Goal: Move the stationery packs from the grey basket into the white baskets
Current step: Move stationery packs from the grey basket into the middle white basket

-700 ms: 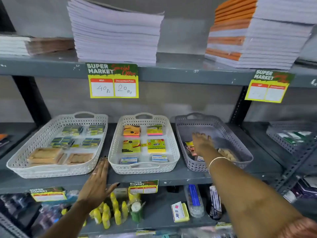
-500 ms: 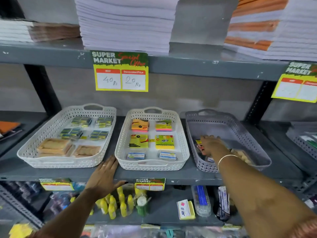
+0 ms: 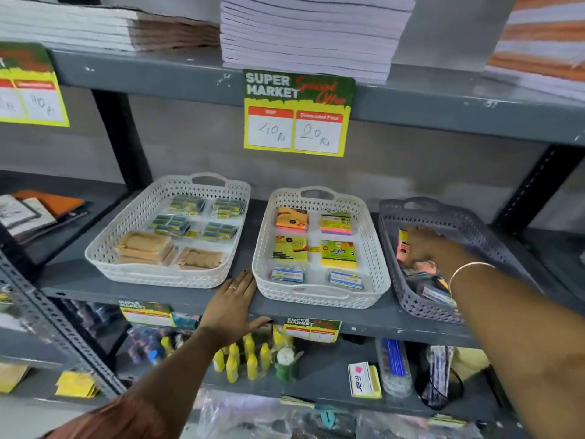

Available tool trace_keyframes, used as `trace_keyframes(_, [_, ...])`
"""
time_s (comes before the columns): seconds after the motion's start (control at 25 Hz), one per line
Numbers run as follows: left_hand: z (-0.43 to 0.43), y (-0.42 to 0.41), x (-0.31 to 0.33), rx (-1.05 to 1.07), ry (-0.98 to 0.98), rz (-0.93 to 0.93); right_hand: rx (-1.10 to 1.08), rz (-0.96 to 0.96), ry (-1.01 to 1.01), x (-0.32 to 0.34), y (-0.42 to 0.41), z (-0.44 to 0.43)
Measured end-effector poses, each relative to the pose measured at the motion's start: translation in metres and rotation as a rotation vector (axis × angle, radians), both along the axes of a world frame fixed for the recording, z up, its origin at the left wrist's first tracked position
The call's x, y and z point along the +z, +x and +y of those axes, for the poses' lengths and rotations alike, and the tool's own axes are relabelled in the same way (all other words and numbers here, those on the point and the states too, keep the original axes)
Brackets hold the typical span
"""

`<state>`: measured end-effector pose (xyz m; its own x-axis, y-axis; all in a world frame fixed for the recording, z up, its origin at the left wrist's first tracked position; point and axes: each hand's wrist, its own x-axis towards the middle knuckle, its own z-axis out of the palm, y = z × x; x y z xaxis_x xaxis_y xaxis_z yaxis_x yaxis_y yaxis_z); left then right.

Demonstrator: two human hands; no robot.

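Note:
The grey basket (image 3: pixel 421 307) stands at the right of the middle shelf and holds several stationery packs, among them a blue-and-white one (image 3: pixel 438 294) and a pink one (image 3: pixel 425 268). My right hand (image 3: pixel 421 245) is inside it, fingers bent down on a red-and-yellow pack (image 3: pixel 402 245) by the left wall. Whether it grips that pack is hidden. Two white baskets sit to the left. The middle one (image 3: pixel 316 299) has sticky-note packs. The left one (image 3: pixel 158 278) has brown and blue-yellow packs. My left hand (image 3: pixel 234 308) lies flat on the shelf edge between them, holding nothing.
A price card (image 3: pixel 299 114) hangs from the upper shelf, which carries tall paper stacks (image 3: pixel 310 36). A dark upright post (image 3: pixel 122 141) stands behind the left basket. The lower shelf holds yellow bottles (image 3: pixel 250 359) and other small goods.
The view has come closer and swung left. My right hand has slid toward the grey basket's left wall, onto the red-and-yellow pack. My left hand stays on the shelf edge.

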<state>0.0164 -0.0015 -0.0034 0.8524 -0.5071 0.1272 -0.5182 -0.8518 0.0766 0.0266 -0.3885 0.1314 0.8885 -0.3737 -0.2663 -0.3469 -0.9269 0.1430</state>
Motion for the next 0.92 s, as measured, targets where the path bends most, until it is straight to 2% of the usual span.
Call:
trace_keyframes(0.12, [-0.002,-0.004,0.002,0.018,-0.009,0.022,-0.004,-0.182,0.077,0.028,0.01,0.029])
trace_keyframes(0.24, [-0.003,-0.005,0.003,0.012,-0.028,0.042,0.036,-0.259,0.119,0.036,0.022,0.069])
trace_keyframes(0.36, [-0.003,-0.003,0.0,0.017,-0.038,0.02,0.135,-0.157,0.157,0.016,0.032,0.105])
trace_keyframes(0.56, [-0.003,-0.003,-0.002,0.048,-0.04,0.005,0.218,0.02,0.078,-0.018,0.045,0.126])
trace_keyframes(0.92, [-0.004,-0.003,-0.002,0.054,-0.059,-0.026,0.226,0.099,0.002,-0.045,0.062,0.115])
